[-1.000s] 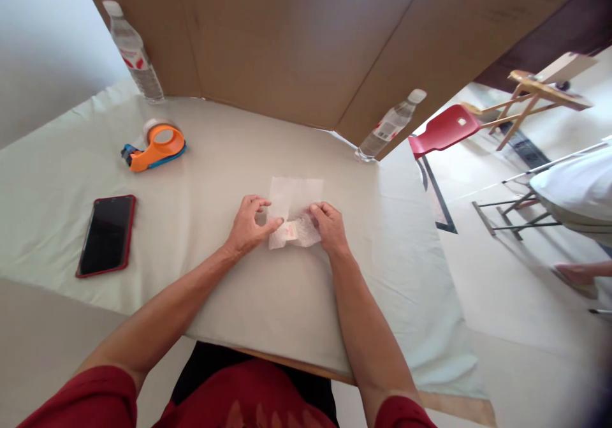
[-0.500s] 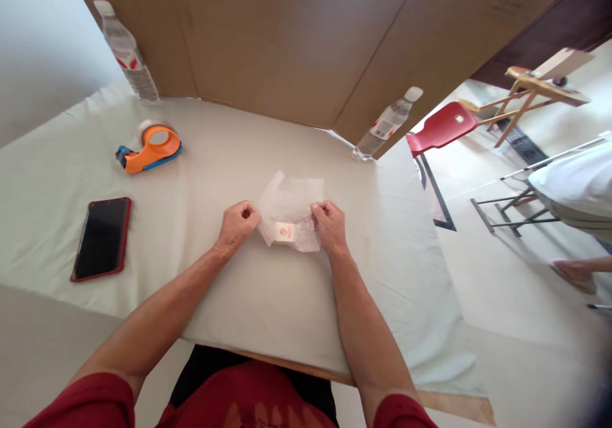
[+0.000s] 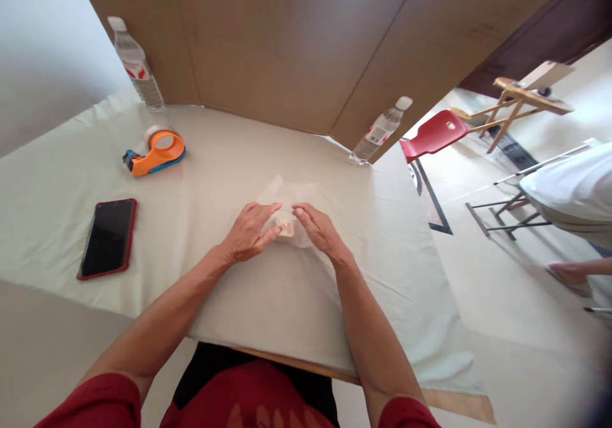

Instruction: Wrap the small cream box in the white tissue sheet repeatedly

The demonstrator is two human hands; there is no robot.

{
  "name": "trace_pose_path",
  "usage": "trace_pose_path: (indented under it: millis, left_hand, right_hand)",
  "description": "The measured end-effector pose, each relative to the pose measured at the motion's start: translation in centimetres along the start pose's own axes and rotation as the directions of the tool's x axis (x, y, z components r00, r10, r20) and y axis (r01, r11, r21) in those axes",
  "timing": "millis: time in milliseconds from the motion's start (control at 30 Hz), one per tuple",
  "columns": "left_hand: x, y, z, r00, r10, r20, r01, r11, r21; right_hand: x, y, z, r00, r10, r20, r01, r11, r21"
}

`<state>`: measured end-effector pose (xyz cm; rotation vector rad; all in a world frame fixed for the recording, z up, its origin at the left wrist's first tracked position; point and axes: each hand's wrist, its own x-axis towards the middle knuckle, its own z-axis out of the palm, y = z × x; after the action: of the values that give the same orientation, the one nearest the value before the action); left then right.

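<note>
A small pale box (image 3: 285, 228) with a reddish mark lies on a translucent plastic sheet (image 3: 277, 190), which spreads out behind and beside it on the cloth-covered table. My left hand (image 3: 251, 231) is at the box's left side, thumb and fingers apart, with the thumb tip at the box's edge. On the other side, my right hand (image 3: 318, 227) lies over the sheet with its fingers stretched out towards the left fingertips. Its palm covers part of the sheet. Neither hand is closed round anything.
An orange and blue tape dispenser (image 3: 160, 155) and a phone in a red case (image 3: 108, 236) lie to the left. Two water bottles (image 3: 138, 67) stand against a cardboard panel (image 3: 277, 45). Beyond the table's right edge are a red chair (image 3: 437, 133) and a seated person (image 3: 574, 182).
Both hands have let go of the sheet's side edges and moved inwards over it, fingers now stretched out around the box. The view has shifted slightly.
</note>
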<state>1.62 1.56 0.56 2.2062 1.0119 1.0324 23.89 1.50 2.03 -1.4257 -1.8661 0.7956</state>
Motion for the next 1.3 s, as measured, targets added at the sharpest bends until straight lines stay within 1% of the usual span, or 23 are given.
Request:
trace_pose_path:
  millis: [100,167,200,267,333,367,400,433,467,533,567,600,667,767,833,867,933,1033,1067,1133,1167,1233,1300]
  left_hand:
    - [0.2,-0.7,-0.3,0.990,-0.138,-0.015,0.139,0.986,0.096]
    - [0.3,-0.9,-1.2,0.981,-0.196,-0.007,0.195,0.974,0.112]
    - [0.3,-1.0,-1.7,0.976,-0.216,0.035,0.212,0.972,0.098]
    - [0.2,-0.8,-2.7,0.945,-0.251,0.209,0.241,0.968,0.069]
    - [0.1,-0.6,-3.4,0.872,-0.281,0.401,0.293,0.956,0.031]
    - [0.0,-0.5,-3.6,0.838,-0.292,0.461,0.318,0.948,0.024]
    - [0.0,-0.5,-3.6,0.824,-0.305,0.478,0.331,0.943,0.031]
    - [0.1,-0.6,-3.5,0.835,-0.318,0.448,0.330,0.942,0.053]
    - [0.1,-0.7,-3.3,0.869,-0.321,0.376,0.312,0.946,0.085]
    - [0.2,-1.0,-2.6,0.946,-0.256,0.201,0.230,0.962,0.146]
    - [0.1,-1.1,-2.1,0.969,-0.202,0.139,0.181,0.972,0.152]
    - [0.1,-1.3,-1.6,0.982,-0.141,0.123,0.124,0.983,0.137]
    - [-0.1,-1.6,-0.5,0.983,-0.085,0.162,0.073,0.994,0.082]
    - [-0.6,-2.1,0.9,0.947,-0.118,0.298,0.095,0.991,0.091]
    - [-0.9,-2.4,1.6,0.925,-0.146,0.352,0.114,0.987,0.111]
    - [-1.0,-2.5,1.8,0.920,-0.152,0.361,0.117,0.986,0.116]
    - [-1.1,-2.8,2.1,0.922,-0.149,0.356,0.115,0.987,0.116]
    - [-1.2,-3.1,2.3,0.928,-0.134,0.347,0.093,0.987,0.132]
    - [-1.2,-3.2,2.3,0.928,-0.131,0.349,0.082,0.985,0.150]
    - [-1.3,-3.2,2.3,0.924,-0.125,0.361,0.054,0.978,0.200]
    - [-1.3,-3.1,2.3,0.921,-0.124,0.370,0.040,0.973,0.227]
    - [-1.3,-2.8,2.2,0.911,-0.131,0.392,0.016,0.959,0.283]
    - [-1.2,-2.4,2.0,0.902,-0.149,0.405,0.002,0.940,0.342]
  right_hand:
    - [-1.1,-0.3,-0.1,0.998,0.044,-0.042,-0.047,0.996,-0.078]
    - [-2.3,-0.8,-0.5,0.998,0.007,-0.059,-0.011,0.997,-0.073]
    - [-3.1,-1.1,-0.7,0.999,-0.023,-0.027,0.021,0.998,-0.057]
    - [-4.7,-1.6,-0.9,0.986,-0.071,0.150,0.076,0.997,-0.027]
    - [-6.2,-1.8,-0.8,0.927,-0.093,0.363,0.109,0.994,-0.023]
    - [-6.8,-1.7,-0.6,0.899,-0.095,0.428,0.121,0.992,-0.035]
    - [-7.3,-1.6,-0.4,0.886,-0.088,0.456,0.125,0.991,-0.051]
    - [-7.6,-1.5,-0.2,0.893,-0.075,0.445,0.118,0.991,-0.069]
    - [-7.7,-1.4,0.0,0.916,-0.054,0.397,0.096,0.992,-0.085]
    - [-7.4,-1.1,0.4,0.975,-0.009,0.224,0.035,0.993,-0.114]
    - [-6.9,-1.1,0.7,0.992,-0.003,0.125,0.019,0.992,-0.128]
    - [-6.3,-1.0,1.0,0.999,-0.019,0.038,0.024,0.989,-0.147]
    - [-4.9,-0.8,1.9,0.995,-0.086,-0.043,0.076,0.978,-0.194]
    - [-3.1,-0.2,3.1,0.991,-0.134,0.009,0.132,0.963,-0.234]
    - [-3.0,0.6,2.9,0.992,-0.124,-0.021,0.116,0.967,-0.227]
    - [-3.4,1.2,2.3,0.990,-0.116,-0.083,0.096,0.971,-0.219]
    - [-4.7,2.8,0.3,0.956,-0.064,-0.285,0.005,0.979,-0.204]
    - [-7.3,6.0,-3.9,0.853,0.079,-0.517,-0.216,0.953,-0.211]
    - [-8.2,7.0,-5.2,0.827,0.121,-0.549,-0.291,0.928,-0.234]
    - [-9.6,8.4,-7.0,0.819,0.172,-0.547,-0.385,0.873,-0.301]
    - [-10.1,8.5,-7.4,0.807,0.143,-0.573,-0.395,0.852,-0.343]
    - [-10.6,7.5,-7.3,0.772,0.009,-0.636,-0.347,0.843,-0.410]
    - [-10.3,5.0,-5.8,0.748,-0.140,-0.649,-0.208,0.879,-0.429]
